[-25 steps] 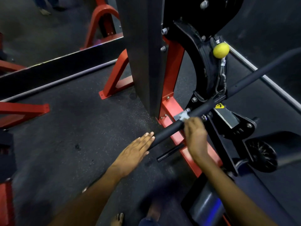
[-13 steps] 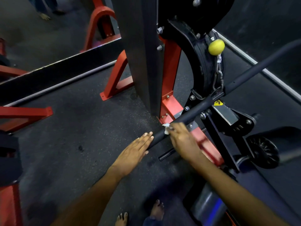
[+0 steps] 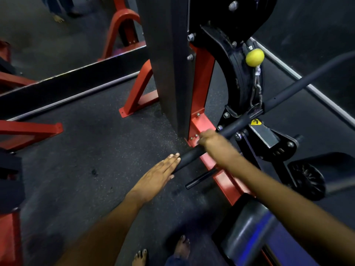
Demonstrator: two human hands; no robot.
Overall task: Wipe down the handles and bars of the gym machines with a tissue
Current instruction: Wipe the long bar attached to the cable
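Barely visible, tissue (image 3: 197, 141) under right-hand grip (image 3: 210, 140).

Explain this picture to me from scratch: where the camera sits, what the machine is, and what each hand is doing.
The camera sits on the person's head, looking down at their arms. Ahead stands a gym cable machine with a red frame on a dark floor. A long black bar hangs from a chain below a yellow ball. The left hand, fingers straight, steadies the bar's near end. The right hand is curled over the bar; a sliver of white tissue seems to show at its fingers. Bare feet appear below.
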